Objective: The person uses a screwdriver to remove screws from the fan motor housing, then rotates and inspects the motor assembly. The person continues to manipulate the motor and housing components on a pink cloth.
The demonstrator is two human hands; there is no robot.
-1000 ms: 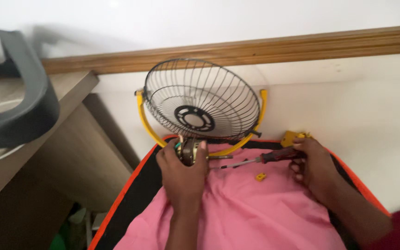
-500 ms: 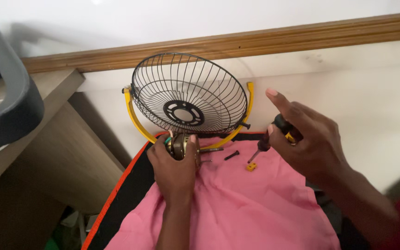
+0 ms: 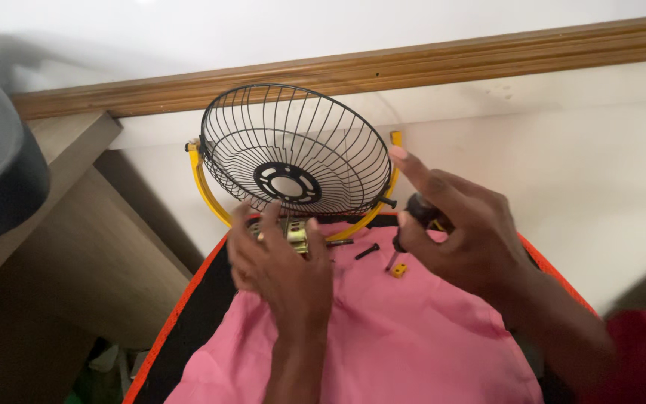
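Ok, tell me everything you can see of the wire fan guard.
The wire fan guard is a black, bowl-shaped cage of thin metal-looking wires radiating from a flat black hub ring with a round centre hole. It sits tilted, open side up, in a curved yellow bracket by the wall, above the pink cloth. The left hand is right below it.

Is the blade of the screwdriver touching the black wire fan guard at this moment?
No. The right hand holds the screwdriver over the pink cloth, with its tip pointing down, clear of the fan guard.

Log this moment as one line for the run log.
left hand: grips fan motor | right hand: holds screwdriver | wire fan guard: tilted behind
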